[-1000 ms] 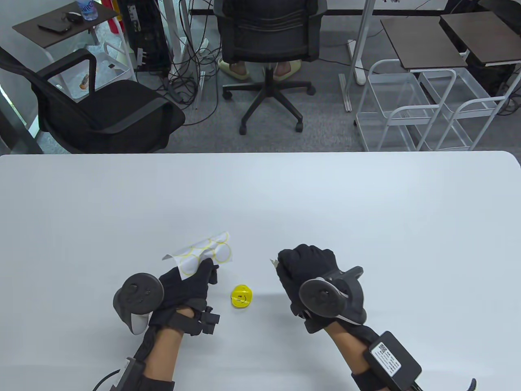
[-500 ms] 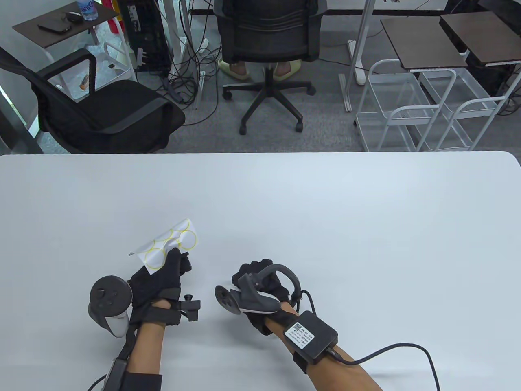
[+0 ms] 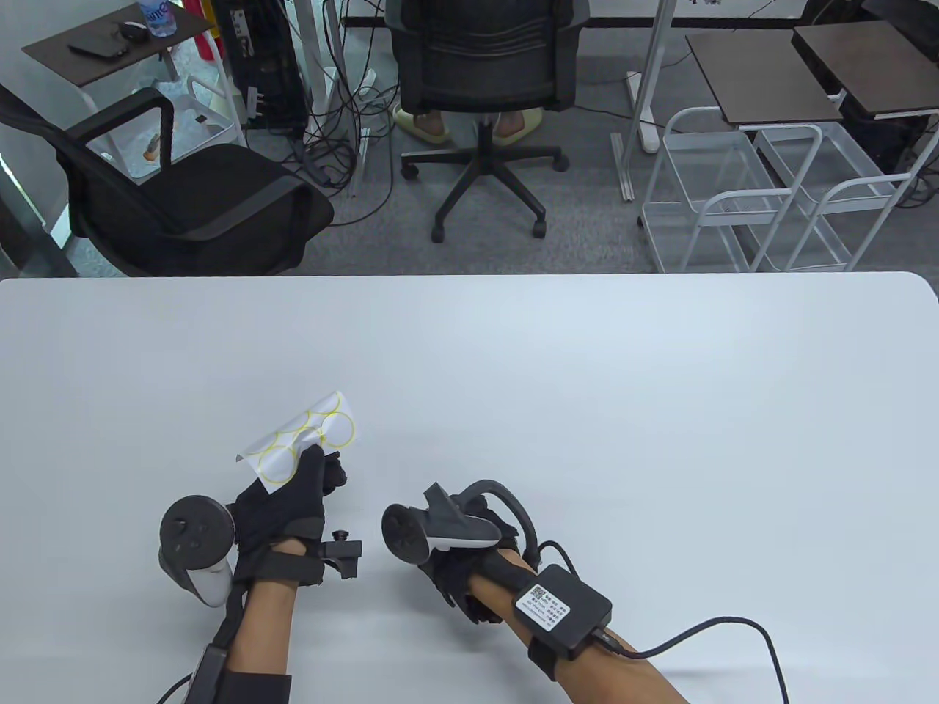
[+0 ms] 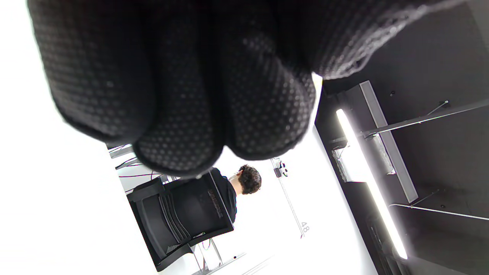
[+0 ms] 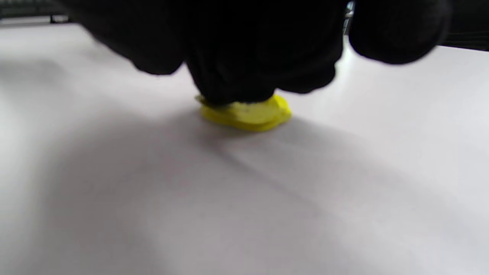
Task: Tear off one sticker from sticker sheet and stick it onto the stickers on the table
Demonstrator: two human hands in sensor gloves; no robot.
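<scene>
1. Right now the main risk, as I judge it, is a crooked or half-stuck sticker: the right hand (image 3: 469, 557) covers the small yellow pile of round stickers (image 5: 246, 114) on the white table (image 3: 587, 381), so the person is pressing blind from above.
2. Lifting too soon could also pull the fresh sticker back up on the glove fabric, or drag the pile sideways, since nothing else holds it down.
3. At the pile, the right hand's gloved fingertips (image 5: 233, 88) are bunched close together and press onto the top of the yellow stickers; the right wrist view is blurred, so I cannot tell which fingers make contact.
4. Meanwhile the left hand (image 3: 282, 506), at about nine o'clock from the right hand and well apart from it, pinches the white backing sheet with yellow-ringed empty circles (image 3: 308, 436) by its near end, the sheet rising toward one o'clock.
5. From the left wrist view, its fingers (image 4: 179, 114) are curled tight together, narrow, with no gap showing.
</scene>
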